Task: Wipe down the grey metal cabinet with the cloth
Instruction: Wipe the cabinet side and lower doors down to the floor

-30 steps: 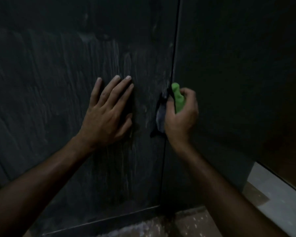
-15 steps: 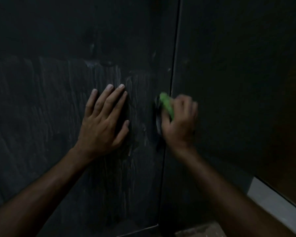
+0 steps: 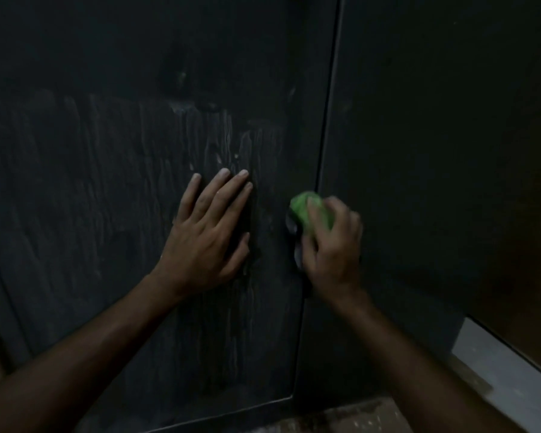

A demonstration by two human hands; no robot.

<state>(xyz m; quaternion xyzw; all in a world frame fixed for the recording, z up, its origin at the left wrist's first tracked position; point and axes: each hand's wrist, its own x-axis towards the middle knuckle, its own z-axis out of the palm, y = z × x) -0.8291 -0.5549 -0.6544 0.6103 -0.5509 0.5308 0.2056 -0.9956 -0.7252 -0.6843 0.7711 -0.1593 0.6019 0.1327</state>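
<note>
- Left hand (image 3: 208,242): fingers straight, flat against the cabinet (image 3: 107,182) front.
- Right hand (image 3: 331,248): fingers curled round the green cloth (image 3: 306,210), pressed at the door seam.
- Front panel streaked, judged partly wiped; right panel looks untouched.

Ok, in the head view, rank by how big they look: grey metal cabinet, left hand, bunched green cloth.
1. Grey metal cabinet
2. Left hand
3. Bunched green cloth, partly hidden by the right hand gripping it

Dark grey metal cabinet (image 3: 113,214), upright, front streaked with pale wipe marks, bunched green cloth (image 3: 310,210) pressed against its right vertical edge
</note>
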